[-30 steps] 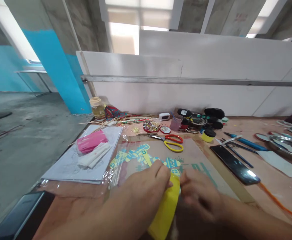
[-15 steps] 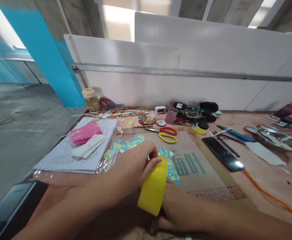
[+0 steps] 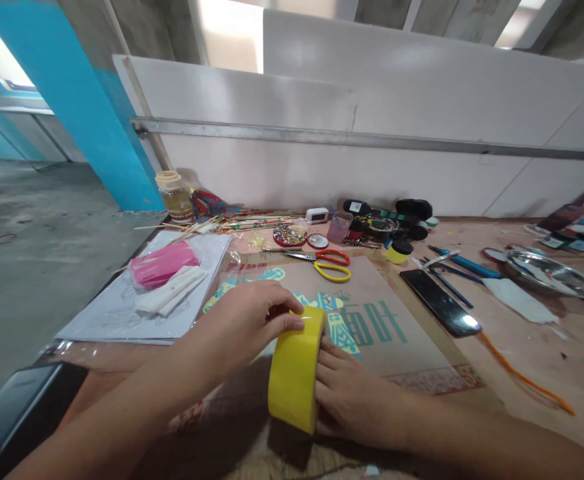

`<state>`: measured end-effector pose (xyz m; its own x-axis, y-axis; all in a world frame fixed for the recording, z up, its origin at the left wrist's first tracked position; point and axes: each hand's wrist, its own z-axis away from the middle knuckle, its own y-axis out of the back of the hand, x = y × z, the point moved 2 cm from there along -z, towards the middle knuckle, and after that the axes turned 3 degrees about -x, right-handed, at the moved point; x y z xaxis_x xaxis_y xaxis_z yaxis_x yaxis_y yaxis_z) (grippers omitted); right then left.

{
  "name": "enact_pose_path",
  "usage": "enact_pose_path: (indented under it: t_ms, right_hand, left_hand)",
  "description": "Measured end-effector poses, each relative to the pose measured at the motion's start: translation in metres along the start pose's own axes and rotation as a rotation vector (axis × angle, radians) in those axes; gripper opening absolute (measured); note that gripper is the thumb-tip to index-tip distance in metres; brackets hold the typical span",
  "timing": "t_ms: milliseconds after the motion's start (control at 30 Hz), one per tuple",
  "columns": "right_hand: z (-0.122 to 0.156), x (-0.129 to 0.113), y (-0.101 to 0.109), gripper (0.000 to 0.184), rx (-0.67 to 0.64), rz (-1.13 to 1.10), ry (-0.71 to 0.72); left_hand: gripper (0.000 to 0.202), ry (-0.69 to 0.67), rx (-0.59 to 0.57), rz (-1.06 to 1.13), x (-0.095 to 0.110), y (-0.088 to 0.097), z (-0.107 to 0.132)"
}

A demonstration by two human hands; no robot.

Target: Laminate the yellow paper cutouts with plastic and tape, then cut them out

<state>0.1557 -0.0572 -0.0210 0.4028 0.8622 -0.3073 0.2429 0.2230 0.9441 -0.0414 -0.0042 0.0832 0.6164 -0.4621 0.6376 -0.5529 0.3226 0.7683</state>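
A wide roll of yellow tape (image 3: 295, 380) stands on its edge, tilted, between my hands. My right hand (image 3: 347, 393) grips it from the right, with fingertips at the roll's inner opening. At the roll's upper edge, the thumb and curled fingers of my left hand (image 3: 265, 317) press on the tape; whether a tape end is between them is hidden. Under and behind the hands, blue-and-yellow patterned cut-outs (image 3: 339, 330) lie on a printed sheet (image 3: 372, 287) with large green characters, partly covered by my left hand. Scissors (image 3: 329, 263) with red and yellow handles rest beyond it.
At left, a pink packet (image 3: 165, 263) and white tissues lie on papers (image 3: 97, 313). Along the back stand a jar (image 3: 175, 197), a bead dish (image 3: 290, 235) and a paint pot (image 3: 399, 251). To the right are a phone (image 3: 439, 303), a metal bowl (image 3: 552, 273) and an orange cord (image 3: 527, 377).
The tape roll has shifted slightly left and turned more upright. My right hand's fingers now show at its opening. My left thumb has slid a little left along the tape, and the view has shifted slightly.
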Motion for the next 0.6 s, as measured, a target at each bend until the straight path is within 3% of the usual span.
enact_pose_path:
  t_ms: [267, 500, 600]
  right_hand:
    - [0.004, 0.000, 0.015, 0.045, -0.106, -0.047, -0.046]
    - [0.003, 0.002, 0.024, 0.049, -0.154, -0.064, -0.046]
    - [0.003, 0.002, 0.027, 0.043, -0.123, -0.096, -0.069]
  left_hand:
    - [0.016, 0.091, -0.054, -0.057, -0.013, 0.009, -0.003]
    - [0.017, 0.026, -0.130, 0.139, -0.019, 0.007, -0.015]
    - [0.020, 0.038, -0.092, 0.154, -0.025, 0.006, -0.019]
